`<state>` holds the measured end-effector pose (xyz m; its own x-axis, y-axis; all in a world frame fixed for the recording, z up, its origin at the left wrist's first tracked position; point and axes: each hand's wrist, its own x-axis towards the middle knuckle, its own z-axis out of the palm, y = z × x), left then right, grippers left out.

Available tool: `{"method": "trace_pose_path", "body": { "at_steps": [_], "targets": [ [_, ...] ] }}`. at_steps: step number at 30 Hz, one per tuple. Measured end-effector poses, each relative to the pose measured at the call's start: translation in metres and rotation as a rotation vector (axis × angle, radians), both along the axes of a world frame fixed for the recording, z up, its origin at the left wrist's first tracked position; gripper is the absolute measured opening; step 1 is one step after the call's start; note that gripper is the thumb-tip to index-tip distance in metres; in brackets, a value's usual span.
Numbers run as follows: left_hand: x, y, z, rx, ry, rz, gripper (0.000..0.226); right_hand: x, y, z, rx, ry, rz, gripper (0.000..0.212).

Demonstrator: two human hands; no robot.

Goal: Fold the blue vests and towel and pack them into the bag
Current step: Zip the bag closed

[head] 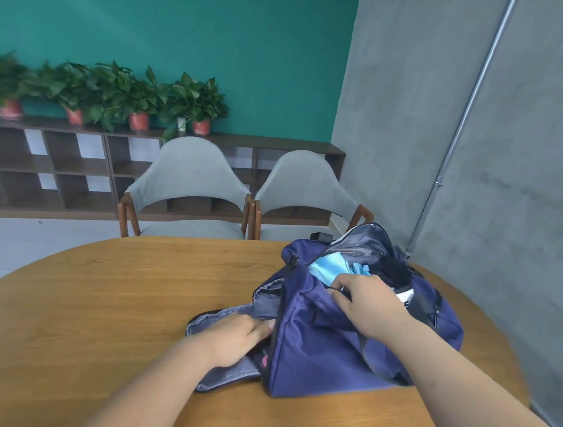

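1. Head view: the left hand [234, 340] lies with fingers nearly straight, pressing at the unzipped grey-lined end pocket [235, 376] of the navy fabric duffel bag [324, 358], which sits on the oval wooden table [93, 298].
2. The bag's long axis runs left to right, slanting away rightward. Its mouth faces up, with light blue folded cloth [328, 269] inside.
3. The right hand [366, 304] curls over the mouth's near rim, gripping it.
4. Packing looks nearly done. The next move is probably to tuck the cloth down, then zip up.
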<state>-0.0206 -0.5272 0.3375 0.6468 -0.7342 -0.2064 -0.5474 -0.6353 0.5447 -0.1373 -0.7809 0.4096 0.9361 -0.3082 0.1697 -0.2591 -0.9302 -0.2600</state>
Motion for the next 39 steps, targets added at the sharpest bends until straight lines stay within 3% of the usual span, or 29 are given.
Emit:
{"method": "trace_pose_path", "body": {
  "at_steps": [6, 10, 13, 19, 21, 24, 26, 28, 31, 35, 39],
  "targets": [
    [0.017, 0.020, 0.007, 0.028, -0.035, 0.054, 0.064, -0.003, 0.003, 0.015, -0.038, -0.144, 0.037, 0.024],
    [0.034, 0.021, 0.004, -0.020, 0.022, 0.105, 0.035, -0.007, 0.006, 0.016, -0.007, -0.167, 0.051, 0.027],
    [0.042, 0.011, 0.016, -0.165, -0.020, 0.247, 0.031, -0.006, 0.010, 0.014, -0.013, -0.161, 0.061, 0.021],
    [0.034, -0.040, 0.081, -0.503, -0.088, 0.398, 0.054, 0.007, 0.021, 0.017, 0.057, -0.079, 0.243, 0.021],
    [0.037, -0.062, 0.092, -0.469, -0.116, 0.361, 0.064, 0.015, 0.012, 0.021, 0.117, -0.199, 0.180, 0.024],
    [0.042, -0.086, 0.104, -0.262, -0.146, 0.327, 0.076, 0.030, -0.024, 0.031, 0.091, -0.330, -0.128, 0.011],
    [0.045, -0.097, 0.108, -0.069, -0.278, 0.337, 0.064, 0.039, -0.055, 0.033, 0.080, -0.171, -0.325, 0.029],
    [0.046, -0.105, 0.110, 0.105, -0.438, 0.354, 0.038, 0.046, -0.083, 0.028, 0.046, 0.050, -0.429, 0.054],
    [0.049, -0.111, 0.111, 0.214, -0.534, 0.381, 0.029, 0.055, -0.102, 0.014, 0.098, 0.160, -0.454, 0.056],
    [0.069, -0.104, 0.108, 0.040, -0.509, 0.480, 0.031, 0.058, -0.104, 0.007, -0.011, 0.225, -0.472, 0.030],
    [0.081, -0.097, 0.114, -0.152, -0.535, 0.499, 0.016, 0.061, -0.108, 0.020, -0.106, 0.280, -0.483, 0.031]
  ]
}}
